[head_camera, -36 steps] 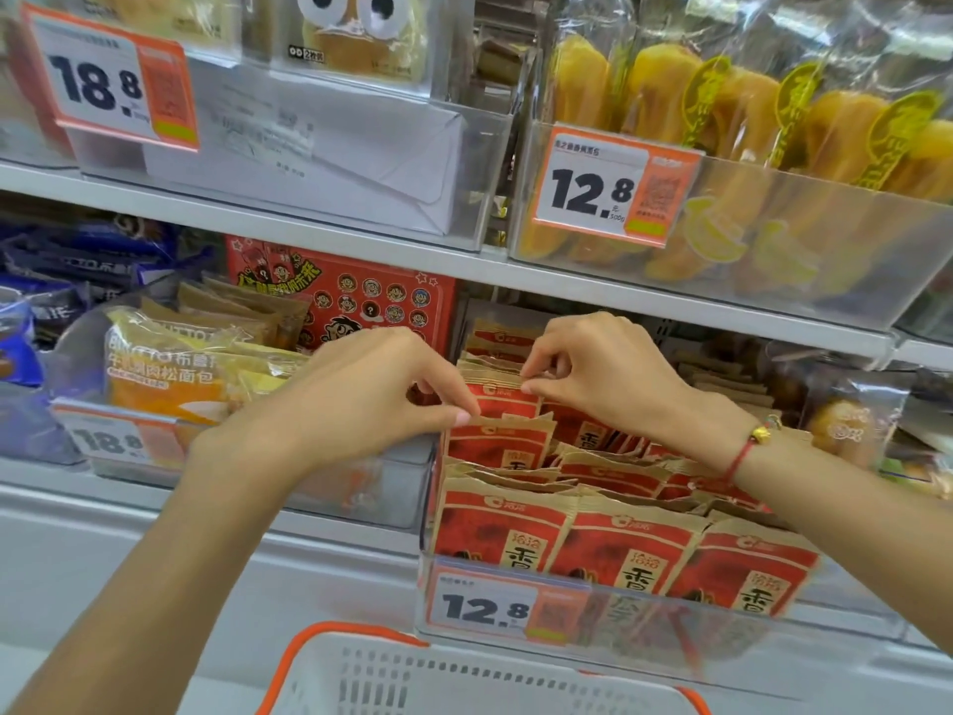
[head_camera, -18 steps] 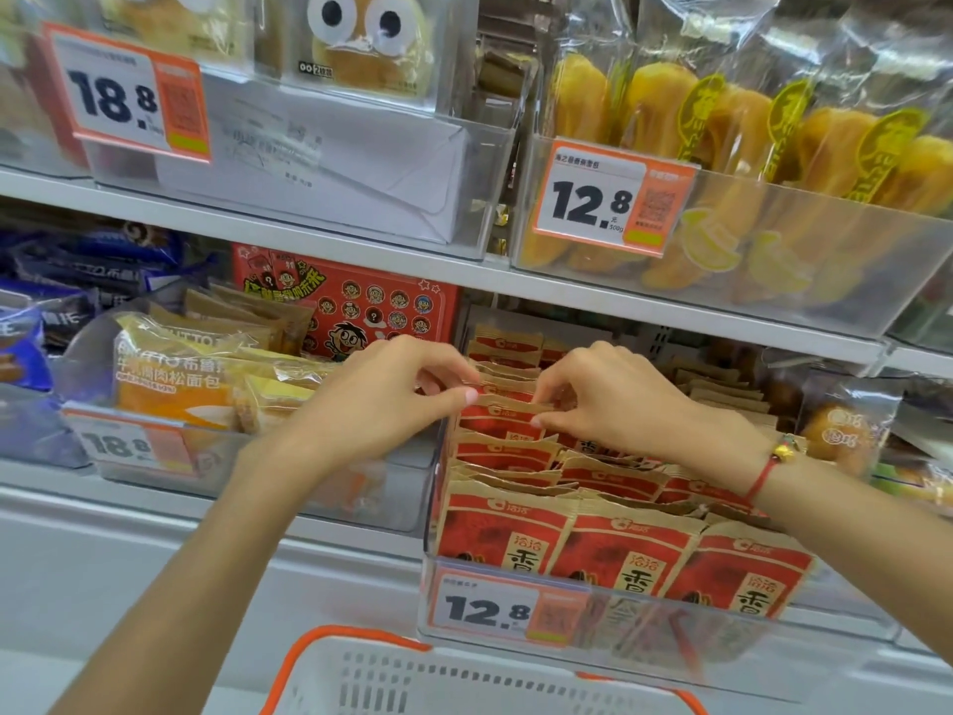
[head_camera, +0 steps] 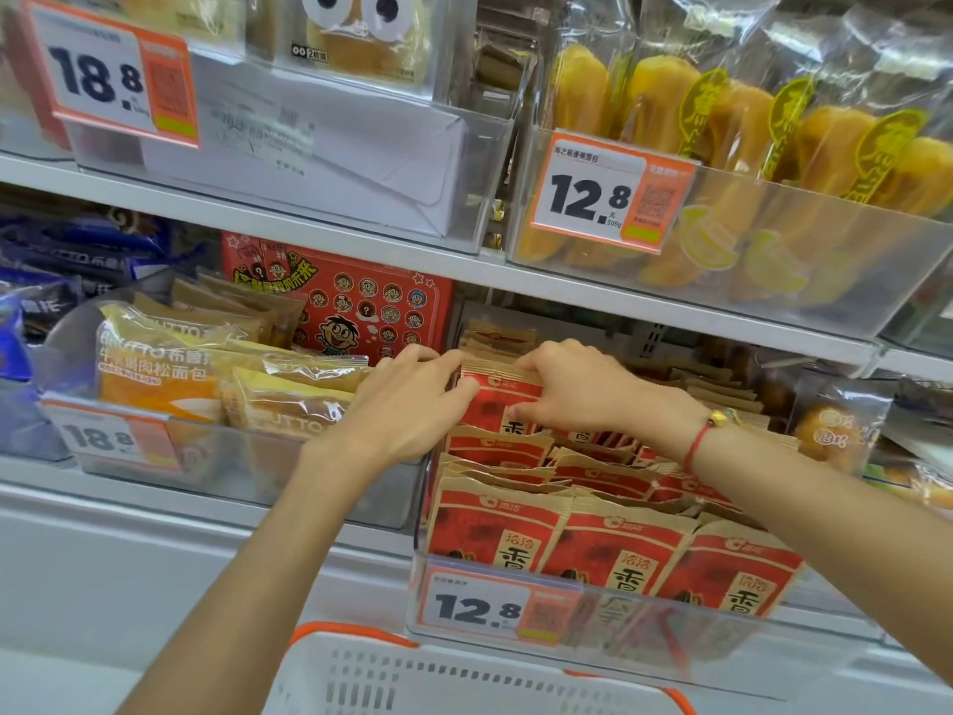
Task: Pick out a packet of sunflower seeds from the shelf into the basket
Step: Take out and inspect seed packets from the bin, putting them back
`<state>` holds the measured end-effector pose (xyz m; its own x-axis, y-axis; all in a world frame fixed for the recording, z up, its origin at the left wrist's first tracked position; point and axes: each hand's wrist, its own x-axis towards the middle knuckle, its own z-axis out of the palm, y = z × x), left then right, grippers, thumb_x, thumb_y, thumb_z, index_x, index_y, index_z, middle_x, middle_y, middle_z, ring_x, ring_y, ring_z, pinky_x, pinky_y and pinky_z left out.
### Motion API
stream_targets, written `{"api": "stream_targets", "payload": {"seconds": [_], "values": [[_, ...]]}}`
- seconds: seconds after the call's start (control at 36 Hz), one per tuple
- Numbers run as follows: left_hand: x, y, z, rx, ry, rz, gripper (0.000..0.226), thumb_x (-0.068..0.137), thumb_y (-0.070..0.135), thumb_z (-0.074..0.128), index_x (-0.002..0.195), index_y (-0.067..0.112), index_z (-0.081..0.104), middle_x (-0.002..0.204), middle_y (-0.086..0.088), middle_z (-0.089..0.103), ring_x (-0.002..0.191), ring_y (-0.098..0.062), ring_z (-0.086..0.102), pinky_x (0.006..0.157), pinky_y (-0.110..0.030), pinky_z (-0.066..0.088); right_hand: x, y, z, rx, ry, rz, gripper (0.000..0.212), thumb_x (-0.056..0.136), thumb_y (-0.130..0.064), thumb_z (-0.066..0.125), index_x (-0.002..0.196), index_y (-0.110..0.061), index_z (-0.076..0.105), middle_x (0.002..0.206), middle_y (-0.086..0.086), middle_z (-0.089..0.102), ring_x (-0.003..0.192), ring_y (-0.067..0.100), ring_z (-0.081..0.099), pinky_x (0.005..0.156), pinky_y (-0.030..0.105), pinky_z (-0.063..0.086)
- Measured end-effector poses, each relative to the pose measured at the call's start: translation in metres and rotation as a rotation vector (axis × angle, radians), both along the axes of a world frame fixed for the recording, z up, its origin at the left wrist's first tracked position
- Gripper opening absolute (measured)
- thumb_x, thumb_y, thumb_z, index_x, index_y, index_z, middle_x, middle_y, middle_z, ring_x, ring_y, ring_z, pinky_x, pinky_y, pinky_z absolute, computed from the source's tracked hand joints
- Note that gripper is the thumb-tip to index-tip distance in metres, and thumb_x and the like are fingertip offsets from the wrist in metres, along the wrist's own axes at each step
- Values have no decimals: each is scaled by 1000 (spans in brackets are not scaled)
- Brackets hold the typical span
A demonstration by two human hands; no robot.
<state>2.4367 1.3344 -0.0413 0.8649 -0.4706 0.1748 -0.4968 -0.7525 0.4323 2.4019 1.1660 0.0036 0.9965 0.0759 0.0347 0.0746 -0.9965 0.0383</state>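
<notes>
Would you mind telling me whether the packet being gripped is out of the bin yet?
Still in. The red packet stands among the others in the clear bin, pinched by both hands.

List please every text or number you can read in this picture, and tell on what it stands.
"18.8": price tag on the upper left bin.
"12.8" and "500g": price tag on the yellow snack bin.
"18.8": price tag on the bread bin.
"12.8": price tag on the seed bin.
"肉松面包": bread packet.
"洽洽" and "香": front seed packets.
Small print and QR codes on the tags: too blurred to read.
</notes>
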Motion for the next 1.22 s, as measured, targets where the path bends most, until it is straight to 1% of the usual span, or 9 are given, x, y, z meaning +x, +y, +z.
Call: {"api": "stream_targets", "payload": {"seconds": [0.14,0.19,0.33,0.47,0.58,0.69,0.86,1.06,1.22], "values": [[6,4,-3,-133,43,-44,50,96,45,46,144,35,40,145,-5,46,132,-25,42,105,-44,39,3,-1,7,112,76,13,15,87,-38,69,75,-29,67,67,-10,60,65,10,56,73,34,51],[8,7,-4,-186,76,-74,50,93,46,52,141,37,43,142,-2,50,132,-22,44,105,-47,40,-3,-5,11,153,33,36,30,88,-31,69,60,-36,59,56,-18,46,57,3,44,71,31,44],[10,10,-4,-250,112,-131,43,91,46,59,130,31,55,125,8,61,118,-13,54,98,-42,47,-21,-12,19,370,-168,118,9,88,-26,69,90,-22,77,75,-3,73,70,16,67,73,43,55],[12,13,-8,-314,186,-265,41,90,50,58,127,32,57,116,11,67,113,-8,58,96,-43,50,-40,-13,20,795,-218,133,10,84,-19,74,93,-14,76,83,-2,76,78,9,72,77,31,58],[14,14,-11,-353,88,-239,54,81,74,49,122,40,58,115,16,63,117,-6,47,99,-40,43,-35,-20,5,623,-55,61,21,82,-27,76,102,-25,76,97,-12,75,90,1,69,91,34,54],[11,17,-2,-471,47,-229,62,74,84,47,119,42,59,114,19,66,114,-7,57,96,-42,48,-35,-18,3,578,-139,52,24,86,-33,72,109,-27,74,101,-14,74,93,0,68,91,36,53],[2,25,9,-416,163,-278,26,87,37,68,110,42,58,111,28,62,106,12,54,104,-28,40,-51,-4,9,461,-377,90,22,90,-35,65,111,-33,69,95,-16,73,88,3,67,82,39,56],[-17,34,22,-456,33,-198,35,86,32,70,119,38,58,122,20,62,119,-3,53,99,-42,47,-84,-5,16,558,-504,78,22,90,-36,65,112,-36,68,96,-19,72,86,0,67,81,36,56],[-56,32,42,-496,-48,-267,26,91,32,62,116,39,56,109,23,66,104,11,58,90,-18,44,-110,-5,24,775,-546,124,18,92,-30,64,109,-36,68,92,-18,73,86,-1,66,82,29,54]]}}
